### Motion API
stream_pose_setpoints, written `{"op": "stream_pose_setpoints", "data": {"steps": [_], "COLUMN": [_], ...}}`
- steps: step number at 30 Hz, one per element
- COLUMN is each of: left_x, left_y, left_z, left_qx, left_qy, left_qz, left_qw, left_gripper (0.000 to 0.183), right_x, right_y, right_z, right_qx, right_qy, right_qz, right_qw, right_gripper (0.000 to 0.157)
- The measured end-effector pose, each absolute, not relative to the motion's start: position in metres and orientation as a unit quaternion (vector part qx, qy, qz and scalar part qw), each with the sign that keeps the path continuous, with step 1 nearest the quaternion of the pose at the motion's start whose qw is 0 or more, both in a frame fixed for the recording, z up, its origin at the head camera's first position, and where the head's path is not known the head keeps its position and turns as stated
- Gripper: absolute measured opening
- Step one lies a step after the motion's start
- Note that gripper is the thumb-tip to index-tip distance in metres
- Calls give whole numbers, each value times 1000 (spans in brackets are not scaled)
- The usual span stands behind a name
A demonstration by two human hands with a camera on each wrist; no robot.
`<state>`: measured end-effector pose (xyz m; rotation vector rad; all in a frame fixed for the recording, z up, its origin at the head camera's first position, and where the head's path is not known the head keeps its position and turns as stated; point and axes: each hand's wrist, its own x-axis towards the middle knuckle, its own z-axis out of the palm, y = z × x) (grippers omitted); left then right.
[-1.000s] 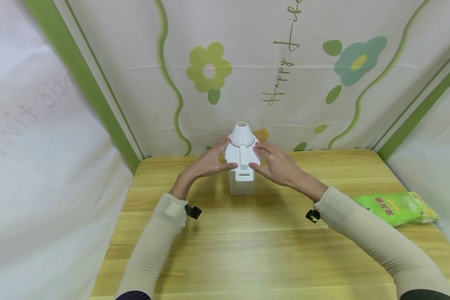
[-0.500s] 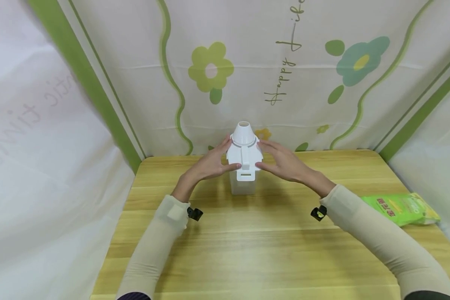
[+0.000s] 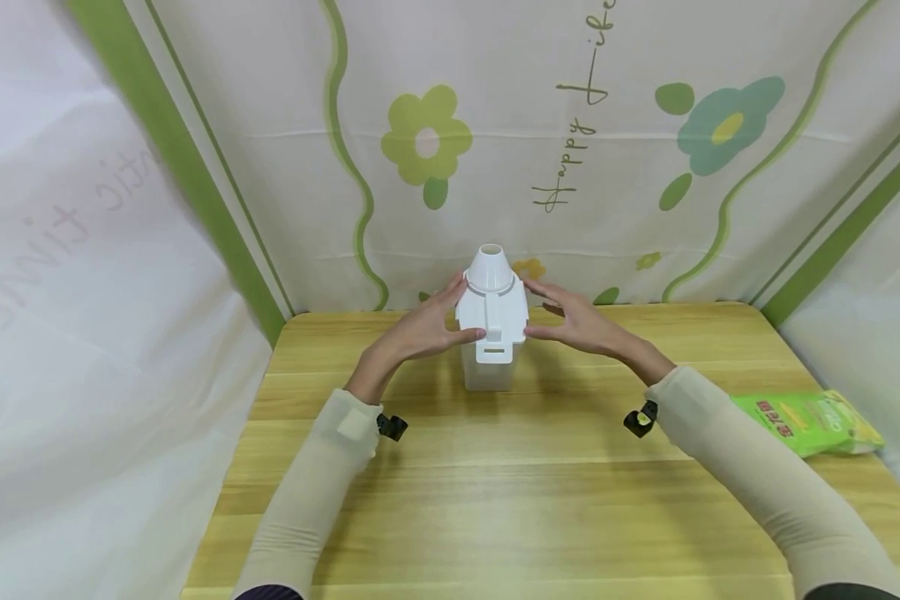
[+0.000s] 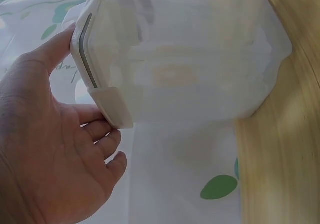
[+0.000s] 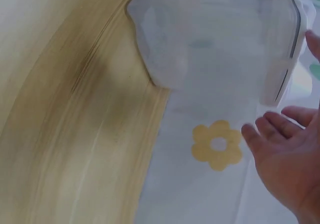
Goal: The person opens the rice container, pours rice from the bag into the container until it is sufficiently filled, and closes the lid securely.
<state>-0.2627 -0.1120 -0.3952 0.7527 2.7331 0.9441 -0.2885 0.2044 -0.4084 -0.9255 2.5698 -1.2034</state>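
A translucent storage container stands upright on the table, fitted with a white lid and a cone-shaped cap. My left hand holds the lid's left side, thumb on its near edge and fingers toward the back. In the left wrist view, that hand's fingertips lie at a flap on the lid's side. On the right, my right hand is spread loosely beside the lid, thumb at its edge. The right wrist view shows its other fingers relaxed, apart from the container wall.
A green packet lies at the right side of the wooden table, partly behind the right sleeve. Just beyond the container hangs a white curtain printed with flowers; more curtain closes off both sides.
My right hand has drawn back to the right, its thumb sliding from the lid's top to its edge. My left hand stays at the lid. The head view has shifted slightly.
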Motion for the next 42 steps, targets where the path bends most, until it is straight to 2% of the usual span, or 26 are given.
{"op": "stream_pose_setpoints", "data": {"steps": [5,14,22,35,42], "left_x": [-262,-262,-262,-263,-263], "left_y": [-112,-112,-113,-110,-110], "left_z": [-395,-396,-397,-398,-398], "left_qx": [248,250,250,247,247], "left_qy": [914,914,912,910,909], "left_qz": [311,308,314,325,326], "left_qw": [79,79,79,76,75], "left_gripper": [107,107,108,107,108], "right_x": [-298,-308,-314,-317,-319], "right_y": [210,210,205,204,203], "right_z": [-416,-422,-427,-432,-434], "right_qx": [-318,-326,-315,-288,-300], "right_qy": [820,791,758,742,758], "right_qz": [-462,-501,-553,-593,-572], "right_qw": [115,134,141,125,96], "right_gripper": [89,96,93,87,81]}}
